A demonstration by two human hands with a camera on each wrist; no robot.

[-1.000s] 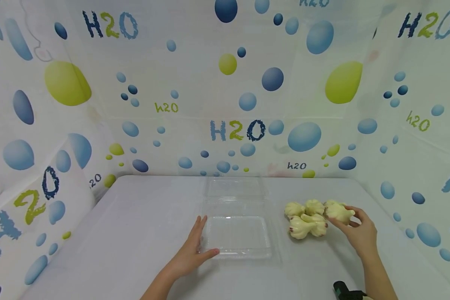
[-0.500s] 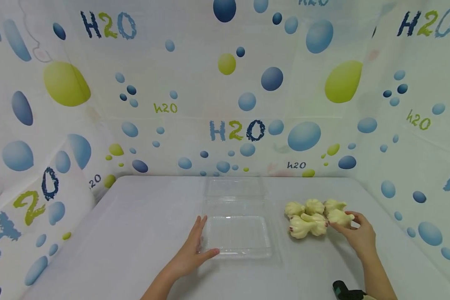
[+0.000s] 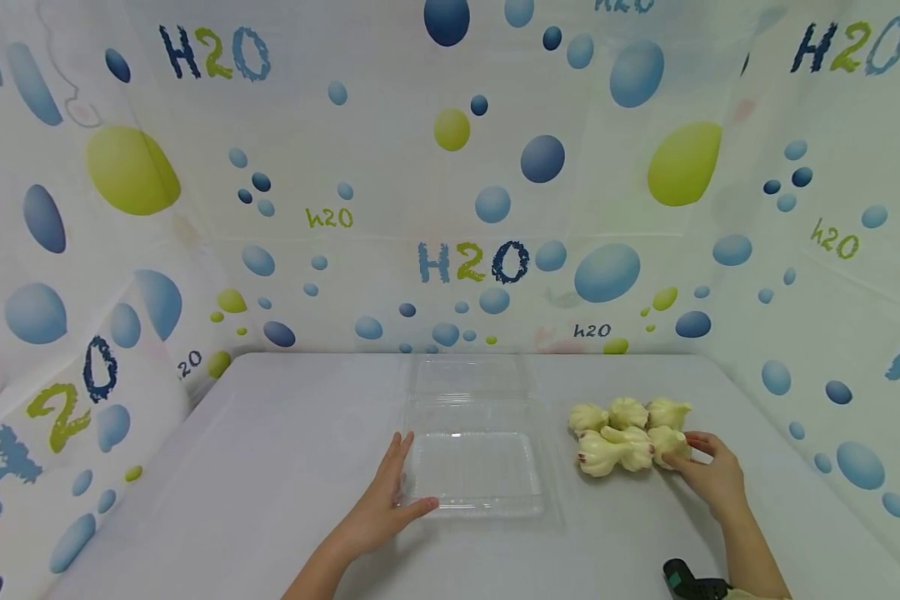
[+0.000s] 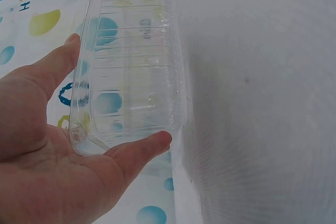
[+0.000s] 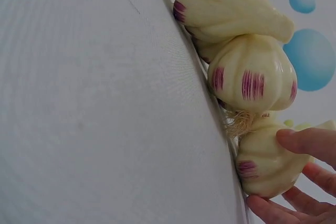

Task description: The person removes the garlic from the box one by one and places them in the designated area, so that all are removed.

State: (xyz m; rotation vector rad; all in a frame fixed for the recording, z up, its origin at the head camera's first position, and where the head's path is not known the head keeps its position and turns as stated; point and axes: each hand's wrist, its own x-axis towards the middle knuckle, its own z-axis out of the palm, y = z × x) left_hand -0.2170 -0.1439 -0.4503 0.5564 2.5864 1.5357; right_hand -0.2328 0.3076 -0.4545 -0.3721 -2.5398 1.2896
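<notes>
A clear plastic clamshell box [image 3: 474,471] lies unfolded on the white table, its lid [image 3: 468,379] laid back behind it. My left hand [image 3: 375,512] rests at the box's near left corner, fingers and thumb spread along its sides; the left wrist view shows the thumb [image 4: 149,148] against the near wall. At the right, my right hand [image 3: 712,477] holds a garlic bulb [image 3: 668,446] with purple streaks between thumb and fingers. In the right wrist view that bulb [image 5: 270,163] sits on the table next to another garlic bulb [image 5: 254,74].
Several more pale garlic bulbs [image 3: 615,450] are grouped in two rows left of my right hand. A black device [image 3: 690,581] shows at the bottom edge by the right forearm. A bubble-printed curtain [image 3: 450,192] stands behind and beside the table [image 3: 270,450].
My right hand has brought a garlic bulb from the back row's right end forward and then left, beside the front-row bulbs. The left hand and box have stayed put.
</notes>
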